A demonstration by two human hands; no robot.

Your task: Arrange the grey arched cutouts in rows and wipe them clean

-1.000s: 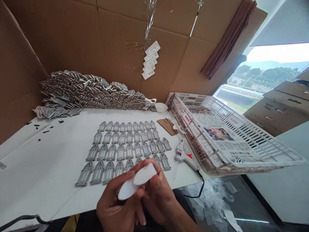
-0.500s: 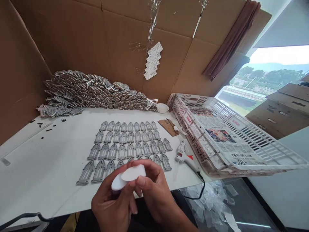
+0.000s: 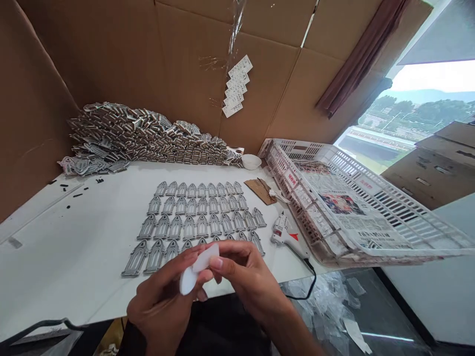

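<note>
Both hands meet over the table's front edge around two smooth white pieces. A rounded, flat-faced white piece (image 3: 188,282) sits in my left hand (image 3: 159,301), with the fingers curled round it. Between thumb and fingers, my right hand (image 3: 248,277) pinches a second, thin-looking white piece (image 3: 206,257), which overlaps the first. Whether the two are joined I cannot tell. Just beyond the hands lie rows of grey arched window-shaped pieces (image 3: 162,226) on the white table (image 3: 85,257); my fingers cover part of the nearest row.
A heap of similar arched pieces (image 3: 148,138) lines the cardboard wall (image 3: 185,64). To the right are a glue gun (image 3: 285,235) with a black cord, a cardboard scrap (image 3: 260,191), a white bowl (image 3: 251,161) and a white plastic crate (image 3: 315,217) lined with newspaper.
The white pieces have turned in my hands: the right one now shows narrower and tilted upward, and the left one stands more upright. The view has shifted slightly.
</note>
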